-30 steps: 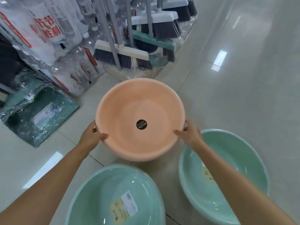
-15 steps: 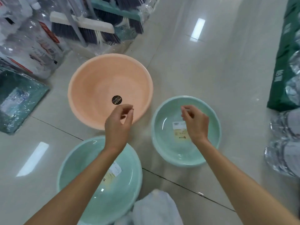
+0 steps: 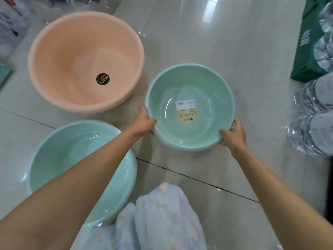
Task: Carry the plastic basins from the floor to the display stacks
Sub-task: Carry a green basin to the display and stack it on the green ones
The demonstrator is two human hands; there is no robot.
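Note:
Three plastic basins sit on the tiled floor. A small mint-green basin (image 3: 198, 82) with a paper label inside is in the middle; my left hand (image 3: 144, 122) grips its near-left rim and my right hand (image 3: 232, 135) grips its near-right rim. A large peach basin (image 3: 72, 51) with a round black sticker lies at the upper left. A bigger mint-green basin (image 3: 59, 150) lies at the lower left, partly covered by my left forearm.
Green packaged goods (image 3: 306, 56) and clear-wrapped bundles (image 3: 311, 123) line the right edge. Wrapped merchandise (image 3: 10, 27) stands at the far left. My pale blue clothing (image 3: 162, 219) fills the bottom middle. Glossy floor tiles (image 3: 234, 42) spread beyond the basins.
Both hands let go of the peach basin, which stays on the floor, and moved right. They have now closed on the rim of the small green basin.

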